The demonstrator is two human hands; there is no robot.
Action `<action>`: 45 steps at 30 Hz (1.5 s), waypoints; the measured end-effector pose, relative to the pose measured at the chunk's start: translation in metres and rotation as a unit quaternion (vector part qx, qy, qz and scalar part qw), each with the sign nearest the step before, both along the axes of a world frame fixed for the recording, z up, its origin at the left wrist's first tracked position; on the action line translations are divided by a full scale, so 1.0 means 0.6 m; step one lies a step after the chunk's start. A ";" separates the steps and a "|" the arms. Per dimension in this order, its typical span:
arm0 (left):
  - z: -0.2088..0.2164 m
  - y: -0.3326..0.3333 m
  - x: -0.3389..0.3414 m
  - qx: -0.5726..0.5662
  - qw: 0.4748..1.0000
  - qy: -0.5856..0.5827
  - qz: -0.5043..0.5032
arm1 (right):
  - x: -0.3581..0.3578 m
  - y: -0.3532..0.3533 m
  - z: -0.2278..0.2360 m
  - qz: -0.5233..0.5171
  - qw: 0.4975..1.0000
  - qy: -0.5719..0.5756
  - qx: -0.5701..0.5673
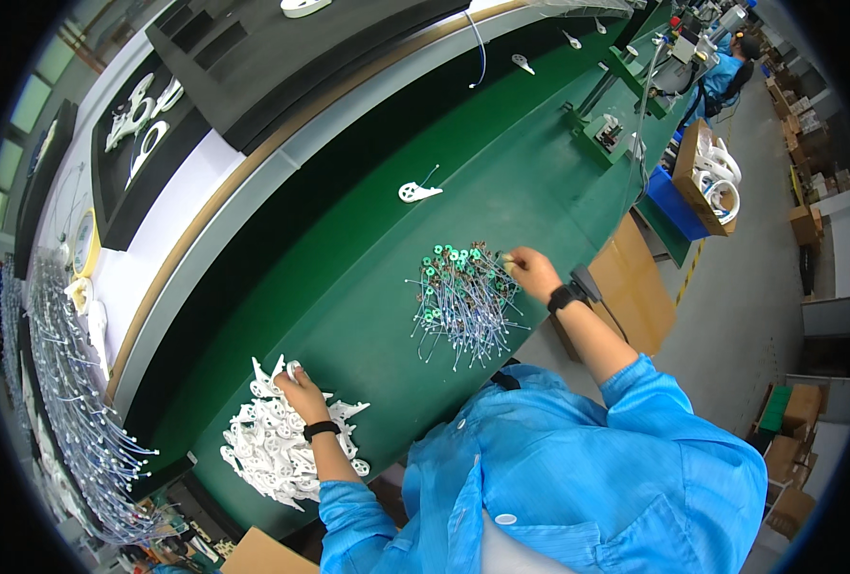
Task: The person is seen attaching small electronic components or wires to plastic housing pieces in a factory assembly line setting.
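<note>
At the upper edge of a heap of white plastic parts (277, 450), my left hand (302, 397) is closed on one white plastic part (294, 368) with a rounded end. My right hand (534, 275) is pinched at the upper right edge of a pile of small green round pieces with thin wires (463, 306). What its fingertips hold, if anything, is too small to make out. Beyond the two piles, a single white part with a wire attached (419, 191) lies on the green belt. Both my wrists wear black bands.
Several white parts (523, 64) lie farther along the green belt (368, 239). Black foam trays (147, 134) stand on the far ledge; many wires (85, 402) hang at the left. A green fixture (602, 134), a blue bin (674, 206) and another seated person (726, 72) are at the upper right.
</note>
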State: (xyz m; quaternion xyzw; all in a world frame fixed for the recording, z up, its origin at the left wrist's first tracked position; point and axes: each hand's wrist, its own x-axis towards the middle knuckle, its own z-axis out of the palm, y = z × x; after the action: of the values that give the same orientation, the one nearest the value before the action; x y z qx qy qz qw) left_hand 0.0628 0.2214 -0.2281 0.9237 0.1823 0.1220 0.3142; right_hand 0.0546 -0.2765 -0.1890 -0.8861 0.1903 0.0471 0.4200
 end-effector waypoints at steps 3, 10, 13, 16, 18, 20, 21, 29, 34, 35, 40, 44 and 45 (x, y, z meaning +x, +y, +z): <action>0.048 -0.047 -0.019 -0.237 0.971 -0.002 0.022 | 0.050 0.010 -0.043 0.097 0.993 -0.039 -0.061; 0.174 -0.219 -0.113 -0.502 0.864 0.039 0.028 | 0.091 0.038 -0.085 0.113 0.984 0.034 -0.133; 0.209 -0.273 -0.140 -0.557 0.829 0.051 0.026 | 0.091 0.016 -0.093 0.106 0.989 0.000 -0.105; 0.225 -0.300 -0.149 -0.581 0.810 0.076 -0.006 | 0.077 -0.018 -0.060 0.054 0.998 -0.022 0.029; 0.230 -0.316 -0.145 -0.609 0.787 0.090 -0.035 | 0.068 -0.039 -0.029 -0.004 0.986 -0.056 0.157; 0.242 -0.332 -0.140 -0.635 0.766 0.096 -0.033 | 0.056 -0.066 -0.004 -0.061 0.945 -0.111 0.302; 0.248 -0.337 -0.137 -0.659 0.744 0.102 -0.027 | 0.049 -0.073 0.026 -0.081 0.939 -0.127 0.310; 0.279 -0.366 -0.111 -0.790 0.581 0.159 -0.118 | -0.006 -0.072 0.208 -0.055 0.856 -0.229 0.459; 0.338 -0.406 -0.098 -0.835 0.508 0.163 -0.131 | -0.037 -0.003 0.285 0.066 0.783 -0.253 0.564; 0.347 -0.408 -0.099 -0.849 0.488 0.161 -0.122 | -0.043 0.019 0.306 0.071 0.780 -0.251 0.569; 0.377 -0.405 -0.110 -0.882 0.429 0.158 -0.112 | -0.066 0.095 0.341 0.162 0.749 -0.300 0.569; 0.384 -0.397 -0.120 -0.888 0.419 0.147 -0.119 | -0.070 0.112 0.322 0.193 0.757 -0.306 0.544; 0.385 -0.394 -0.123 -0.890 0.414 0.141 -0.126 | -0.071 0.115 0.322 0.197 0.756 -0.304 0.545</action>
State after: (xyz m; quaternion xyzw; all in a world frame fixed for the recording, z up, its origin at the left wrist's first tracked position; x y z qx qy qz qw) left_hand -0.0111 -0.0151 0.0031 0.1427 0.1116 -0.2817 0.9422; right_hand 0.0120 -0.2076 0.0043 -0.4927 -0.1840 -0.0469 0.8493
